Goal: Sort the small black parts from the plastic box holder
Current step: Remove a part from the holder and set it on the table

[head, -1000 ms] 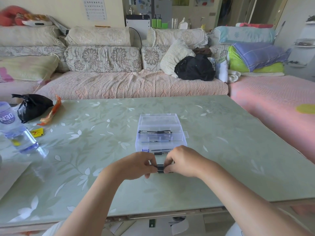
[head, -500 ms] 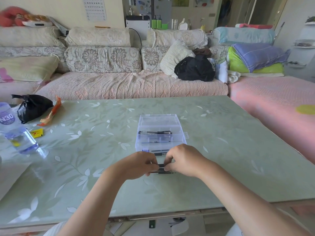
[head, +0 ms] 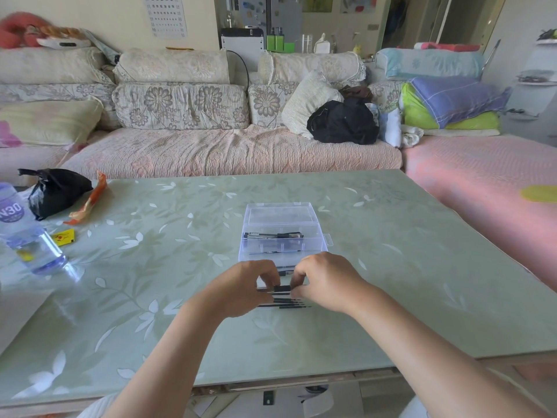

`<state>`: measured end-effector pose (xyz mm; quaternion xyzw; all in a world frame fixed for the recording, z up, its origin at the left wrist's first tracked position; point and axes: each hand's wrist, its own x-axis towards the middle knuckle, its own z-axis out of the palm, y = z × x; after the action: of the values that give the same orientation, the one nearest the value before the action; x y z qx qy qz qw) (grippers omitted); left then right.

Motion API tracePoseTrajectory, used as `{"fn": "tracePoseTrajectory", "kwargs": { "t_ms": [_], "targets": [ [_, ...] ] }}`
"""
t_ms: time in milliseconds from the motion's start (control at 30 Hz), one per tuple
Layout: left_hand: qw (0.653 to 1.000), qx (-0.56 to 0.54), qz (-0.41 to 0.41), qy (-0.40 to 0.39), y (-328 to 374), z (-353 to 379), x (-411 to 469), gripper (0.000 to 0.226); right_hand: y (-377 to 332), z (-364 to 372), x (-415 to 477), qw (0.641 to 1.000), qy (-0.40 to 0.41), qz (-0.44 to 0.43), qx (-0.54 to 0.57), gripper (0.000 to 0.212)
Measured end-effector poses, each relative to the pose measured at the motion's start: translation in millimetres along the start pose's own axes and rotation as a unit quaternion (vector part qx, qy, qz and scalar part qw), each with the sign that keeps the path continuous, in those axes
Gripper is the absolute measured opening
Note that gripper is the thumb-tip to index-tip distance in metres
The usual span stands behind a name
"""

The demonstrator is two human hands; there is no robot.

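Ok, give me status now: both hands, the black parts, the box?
Left hand and right hand both pinch one black part. Thin parts in a row on table, near side. Plastic box open, parts inside. Bottle far left, not in way.

Both bare forearms reach in from the near edge and converge toward the middle. The left forearm (head: 156, 366) rises from the near left and the right forearm (head: 437, 354) from the near right. The left grip (head: 241, 286) and the right grip (head: 327, 282) sit knuckles up, just beside each other and low over the bench. Each has its fingers curled inward. The left fingertips (head: 270, 278) and the right fingertips (head: 297, 275) face each other, pinching the two ends of a small black part (head: 281, 288) between them. The thumbs are hidden beneath.
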<state>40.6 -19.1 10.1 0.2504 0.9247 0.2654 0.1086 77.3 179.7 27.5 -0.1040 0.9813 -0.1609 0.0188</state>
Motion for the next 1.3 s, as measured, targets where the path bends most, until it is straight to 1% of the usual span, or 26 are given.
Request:
{"fn": "tracePoseTrajectory", "kwargs": {
  "t_ms": [33, 100, 133, 200, 267, 367, 400, 433, 500, 600, 667, 867, 933, 1033, 1100, 1200, 1300],
  "targets": [
    [1.0, 0.001, -0.009, 0.009, 1, -1, 0, 0.021, 0, 0, 0, 1.0, 0.001, 0.001, 0.0, 0.008],
    [0.999, -0.007, -0.032, 0.003, 2, -2, 0, 0.007, 1, 1, 0, 1.0, 0.01, 0.003, 0.004, 0.007],
    [0.999, -0.016, -0.042, -0.008, 2, -2, 0, 0.007, 1, 1, 1, 1.0, 0.016, 0.003, 0.004, 0.007],
    [0.996, -0.047, -0.057, -0.041, 4, -2, -1, 0.018, 2, 1, 2, 1.0, 0.026, 0.006, 0.002, 0.008],
    [0.995, -0.059, -0.063, -0.057, 4, 0, -2, 0.023, 3, 2, 3, 1.0, 0.029, 0.006, 0.0, 0.009],
    [0.999, -0.011, -0.033, -0.022, 4, 2, 0, 0.01, 3, 3, 3, 0.999, 0.033, 0.001, -0.002, 0.009],
    [1.0, 0.004, -0.023, -0.009, 3, 3, 0, 0.012, 3, 3, 4, 0.999, 0.032, -0.001, -0.004, 0.009],
    [1.0, 0.008, -0.018, 0.001, 3, 4, 0, 0.012, 3, 3, 4, 0.999, 0.031, -0.003, -0.006, 0.009],
    [1.0, -0.003, -0.023, 0.007, 4, 3, 0, 0.006, 2, 4, 4, 1.0, 0.03, -0.005, -0.005, 0.01],
    [0.998, -0.027, -0.049, -0.027, 6, 2, 0, 0.024, 3, 4, 3, 1.0, 0.029, -0.004, 0.003, 0.008],
    [0.997, -0.019, -0.054, -0.047, 6, 3, 1, 0.029, 4, 5, 3, 1.0, 0.024, -0.004, 0.004, 0.007],
    [0.998, 0.004, -0.042, -0.037, 1, 4, 1, 0.008, 6, 5, 4, 1.0, 0.016, -0.003, 0.008, 0.006],
    [0.998, -0.001, -0.045, -0.041, -2, 0, 0, 0.007, 8, 6, 4, 1.0, 0.017, -0.007, 0.0, 0.006],
    [0.998, -0.003, -0.059, -0.036, -8, -8, 0, 0.009, 11, 4, 4, 1.0, 0.02, -0.002, -0.009, 0.012],
    [0.996, -0.001, -0.078, -0.034, -16, -14, -1, 0.01, 15, 0, 4, 1.0, 0.024, 0.011, -0.014, 0.015],
    [0.993, 0.031, -0.106, -0.032, -27, -26, -4, 0.01, 24, -4, 3, 0.998, 0.029, 0.039, -0.037, 0.018],
    [0.987, 0.074, -0.141, 0.018, -38, -34, -8, 0.014, 31, -4, 4, 0.995, 0.039, 0.063, -0.06, 0.017]
  ]
}}
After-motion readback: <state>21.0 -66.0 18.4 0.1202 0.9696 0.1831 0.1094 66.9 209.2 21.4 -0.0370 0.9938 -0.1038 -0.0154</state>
